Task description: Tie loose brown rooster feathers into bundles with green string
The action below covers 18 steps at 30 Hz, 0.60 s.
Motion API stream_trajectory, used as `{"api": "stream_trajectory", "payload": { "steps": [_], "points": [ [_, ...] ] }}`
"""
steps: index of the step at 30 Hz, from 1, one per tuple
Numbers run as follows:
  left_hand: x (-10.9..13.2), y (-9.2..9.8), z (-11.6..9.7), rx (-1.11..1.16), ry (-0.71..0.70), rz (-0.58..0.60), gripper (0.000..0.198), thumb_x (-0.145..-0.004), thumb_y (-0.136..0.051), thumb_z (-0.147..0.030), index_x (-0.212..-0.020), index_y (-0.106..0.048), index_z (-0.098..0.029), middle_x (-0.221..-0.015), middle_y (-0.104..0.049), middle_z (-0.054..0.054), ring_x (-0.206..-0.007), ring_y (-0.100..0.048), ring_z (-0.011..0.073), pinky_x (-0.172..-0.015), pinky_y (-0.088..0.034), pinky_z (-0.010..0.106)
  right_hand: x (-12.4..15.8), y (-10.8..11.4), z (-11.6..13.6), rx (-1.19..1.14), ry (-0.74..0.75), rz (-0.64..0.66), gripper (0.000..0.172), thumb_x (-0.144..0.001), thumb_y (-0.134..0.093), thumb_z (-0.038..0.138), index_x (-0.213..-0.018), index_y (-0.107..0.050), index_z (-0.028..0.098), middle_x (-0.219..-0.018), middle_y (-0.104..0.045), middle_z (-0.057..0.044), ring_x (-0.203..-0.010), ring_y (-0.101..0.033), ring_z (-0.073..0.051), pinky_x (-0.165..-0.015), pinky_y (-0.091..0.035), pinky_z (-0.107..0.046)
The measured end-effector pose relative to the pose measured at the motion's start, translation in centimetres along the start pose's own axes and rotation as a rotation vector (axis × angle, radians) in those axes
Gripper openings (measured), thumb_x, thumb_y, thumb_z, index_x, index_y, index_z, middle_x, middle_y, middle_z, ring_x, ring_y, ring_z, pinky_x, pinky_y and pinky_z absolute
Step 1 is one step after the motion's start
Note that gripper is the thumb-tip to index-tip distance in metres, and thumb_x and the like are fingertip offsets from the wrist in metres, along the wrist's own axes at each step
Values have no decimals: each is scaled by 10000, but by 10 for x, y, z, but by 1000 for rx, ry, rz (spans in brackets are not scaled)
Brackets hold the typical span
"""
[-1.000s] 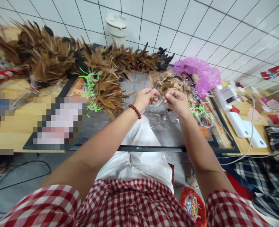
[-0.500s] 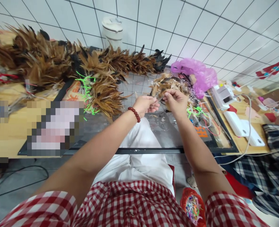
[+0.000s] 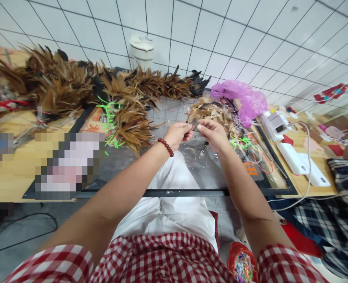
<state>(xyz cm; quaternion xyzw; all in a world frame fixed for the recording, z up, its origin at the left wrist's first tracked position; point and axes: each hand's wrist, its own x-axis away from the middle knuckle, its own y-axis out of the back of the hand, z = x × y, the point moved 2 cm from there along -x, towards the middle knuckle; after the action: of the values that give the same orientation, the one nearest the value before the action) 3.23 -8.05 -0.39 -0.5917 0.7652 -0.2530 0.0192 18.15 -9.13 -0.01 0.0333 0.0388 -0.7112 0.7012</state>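
White tile wall (image 3: 250,31) behind the counter (image 3: 14,184). Left hand (image 3: 178,135) and right hand (image 3: 213,135) both pinch tight on one small feather (image 3: 194,125), just 6 o'clock of the loose feather pile (image 3: 209,112)

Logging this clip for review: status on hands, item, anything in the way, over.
Left hand and right hand both pinched on small feather. Held above glass tabletop. Loose feather pile close behind hands.
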Motion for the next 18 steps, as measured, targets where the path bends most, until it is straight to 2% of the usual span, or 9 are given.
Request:
{"api": "stream_trajectory", "payload": {
  "steps": [3, 8, 11, 13, 14, 16, 18],
  "points": [
    [2, -2, 2, -66, 24, 66, 150, -839, -613, -114, -690, -600, -95, -551, -587, 4, -443, -522, 56, -454, -407, 171, 0, -4, -2, 13, 64, -50, 305, -619, -815, 430, -678, -644, 184, -591, -587, 39, -538, -485, -76, -570, -426, -230],
    [2, -3, 6, -103, 57, 145, 124, -841, -603, -110, -723, -630, -83, -564, -595, 9, -440, -530, 56, -453, -420, 171, -2, 0, -5, 130, 119, -20, 260, -691, -749, 423, -698, -645, 185, -650, -636, 14, -626, -561, -115, -657, -462, -260],
    [0, 2, 4, -49, 18, 79, 102, -838, -611, -128, -752, -644, -86, -568, -578, -5, -423, -507, 45, -432, -399, 161, -4, 16, -1, 438, 227, -113, 212, -780, -649, 394, -767, -675, 184, -732, -661, -15, -697, -590, -149, -699, -483, -293],
    [-3, 7, 1, 51, -10, -4, 81, -819, -650, -170, -782, -644, -99, -630, -609, 4, -473, -556, 55, -450, -422, 165, -4, 29, 3, 746, 332, -225, 185, -825, -564, 288, -874, -709, 186, -899, -693, -61, -846, -616, -187, -810, -484, -339],
    [-4, 10, -1, 99, -32, -26, 100, -809, -672, -202, -802, -641, -107, -675, -631, 13, -492, -567, 57, -459, -431, 169, -4, 34, 3, 897, 331, -231, 207, -826, -530, 228, -897, -720, 187, -955, -697, -78, -900, -617, -202, -849, -476, -356],
    [-6, 14, -4, 172, -66, -62, 141, -800, -692, -249, -822, -634, -122, -674, -626, 7, -493, -559, 55, -449, -417, 167, -4, 41, 1, 1117, 273, -125, 266, -780, -506, 120, -873, -741, 203, -1006, -704, -82, -948, -622, -213, -885, -466, -360],
    [-6, 16, -7, 215, -89, -84, 124, -821, -674, -251, -826, -631, -135, -624, -588, -15, -482, -530, 44, -444, -393, 156, -2, 44, -1, 1182, 212, 28, 309, -712, -502, 43, -767, -747, 223, -966, -720, -52, -917, -639, -198, -865, -475, -325]
  ]
}}
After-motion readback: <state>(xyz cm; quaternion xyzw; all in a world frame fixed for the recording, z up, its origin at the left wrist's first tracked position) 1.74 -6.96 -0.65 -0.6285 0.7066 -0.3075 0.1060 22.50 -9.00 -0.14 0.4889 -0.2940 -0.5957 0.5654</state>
